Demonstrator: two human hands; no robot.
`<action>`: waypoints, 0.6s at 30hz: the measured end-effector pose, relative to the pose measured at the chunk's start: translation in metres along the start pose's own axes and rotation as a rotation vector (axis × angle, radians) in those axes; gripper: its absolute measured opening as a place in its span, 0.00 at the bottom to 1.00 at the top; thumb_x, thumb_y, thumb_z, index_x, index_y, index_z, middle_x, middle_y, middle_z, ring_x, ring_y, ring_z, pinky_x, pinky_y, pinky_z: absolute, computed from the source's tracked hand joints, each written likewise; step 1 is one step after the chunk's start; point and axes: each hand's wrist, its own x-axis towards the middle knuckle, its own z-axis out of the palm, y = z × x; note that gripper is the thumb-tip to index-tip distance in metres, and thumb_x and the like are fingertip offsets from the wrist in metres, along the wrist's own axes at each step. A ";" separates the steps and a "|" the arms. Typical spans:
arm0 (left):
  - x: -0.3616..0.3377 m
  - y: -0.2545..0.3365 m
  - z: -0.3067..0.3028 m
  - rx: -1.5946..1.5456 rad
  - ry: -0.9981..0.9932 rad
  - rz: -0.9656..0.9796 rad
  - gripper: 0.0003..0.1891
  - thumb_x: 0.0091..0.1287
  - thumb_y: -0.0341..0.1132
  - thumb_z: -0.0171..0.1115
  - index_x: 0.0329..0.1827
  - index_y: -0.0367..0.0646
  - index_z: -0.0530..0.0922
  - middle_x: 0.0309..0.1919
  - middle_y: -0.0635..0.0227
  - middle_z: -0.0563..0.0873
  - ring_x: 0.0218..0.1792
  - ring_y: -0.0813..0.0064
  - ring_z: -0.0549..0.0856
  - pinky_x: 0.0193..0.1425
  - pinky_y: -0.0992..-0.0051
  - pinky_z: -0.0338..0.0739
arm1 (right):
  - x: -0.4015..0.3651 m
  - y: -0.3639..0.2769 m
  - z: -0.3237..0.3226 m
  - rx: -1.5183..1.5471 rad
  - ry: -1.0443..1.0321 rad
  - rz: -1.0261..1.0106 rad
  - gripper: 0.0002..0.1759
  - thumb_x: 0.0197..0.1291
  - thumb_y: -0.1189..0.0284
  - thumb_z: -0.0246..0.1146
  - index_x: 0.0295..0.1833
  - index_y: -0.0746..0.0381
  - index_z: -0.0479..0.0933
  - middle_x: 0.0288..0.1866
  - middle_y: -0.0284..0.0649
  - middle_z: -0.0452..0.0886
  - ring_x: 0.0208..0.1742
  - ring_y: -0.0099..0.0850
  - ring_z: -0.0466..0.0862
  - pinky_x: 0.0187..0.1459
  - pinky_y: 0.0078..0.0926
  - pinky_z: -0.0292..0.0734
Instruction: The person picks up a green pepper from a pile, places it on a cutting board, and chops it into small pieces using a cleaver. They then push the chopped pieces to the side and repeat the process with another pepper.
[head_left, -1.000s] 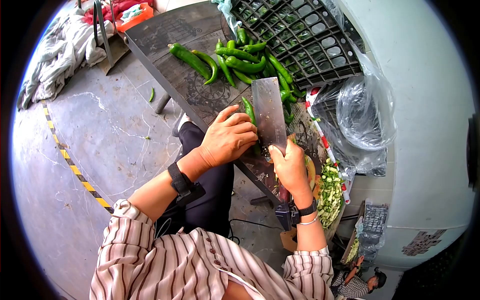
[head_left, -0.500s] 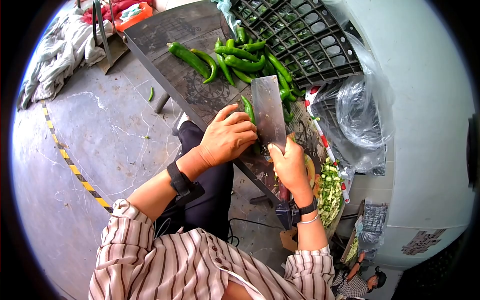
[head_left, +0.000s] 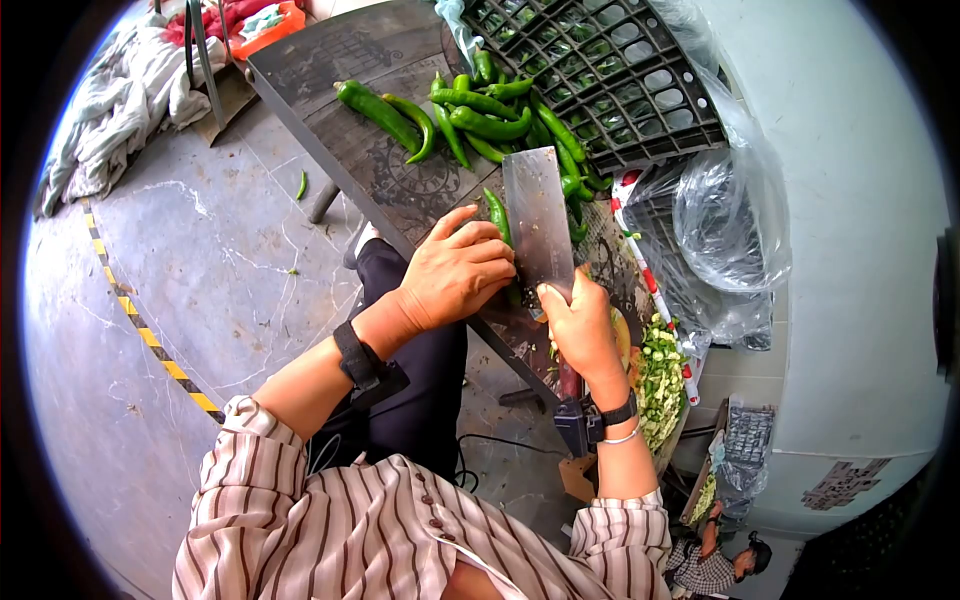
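My right hand [head_left: 580, 325] is wrapped round the handle end of a wide cleaver [head_left: 538, 215], whose blade points away from me. My left hand [head_left: 460, 270] presses a green pepper [head_left: 497, 215] just left of the blade, its fingers bent over it. The pepper's near part is mostly hidden under the fingers. Beyond the blade lies a pile of whole green peppers [head_left: 485, 125] on the dark table [head_left: 330, 60]. Two more peppers [head_left: 380, 115] rest left of the pile. Chopped pieces [head_left: 658, 385] are heaped to the right of my right wrist.
A black plastic crate [head_left: 640, 100] holding green peppers stands at the back right, with clear plastic wrap [head_left: 715, 220] beside it. Cloths [head_left: 120, 110] lie on the floor at the upper left. Another person [head_left: 705, 565] is at the lower right.
The cleaver and my right hand have shifted very slightly. My left hand stays on the pepper in nearly the same place. The other person's arm has moved a little.
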 end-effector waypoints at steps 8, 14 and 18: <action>0.000 0.000 0.000 0.005 0.002 0.003 0.06 0.53 0.37 0.68 0.34 0.55 0.82 0.39 0.83 0.82 0.52 0.77 0.78 0.70 0.62 0.64 | 0.000 -0.006 -0.001 0.005 -0.014 0.024 0.08 0.60 0.75 0.60 0.39 0.71 0.74 0.25 0.53 0.79 0.25 0.43 0.81 0.30 0.35 0.73; 0.000 0.000 0.000 0.009 0.002 0.017 0.07 0.52 0.37 0.68 0.34 0.55 0.83 0.41 0.82 0.81 0.52 0.76 0.78 0.70 0.62 0.64 | 0.000 -0.002 -0.001 0.006 -0.013 0.021 0.08 0.60 0.75 0.60 0.40 0.71 0.74 0.25 0.54 0.79 0.25 0.45 0.81 0.30 0.35 0.73; 0.001 0.000 -0.001 0.001 0.012 0.013 0.07 0.51 0.37 0.69 0.34 0.56 0.83 0.42 0.80 0.80 0.53 0.75 0.78 0.69 0.61 0.65 | 0.001 -0.003 -0.001 0.008 -0.012 0.019 0.08 0.60 0.75 0.60 0.39 0.71 0.74 0.25 0.53 0.79 0.25 0.44 0.81 0.30 0.36 0.73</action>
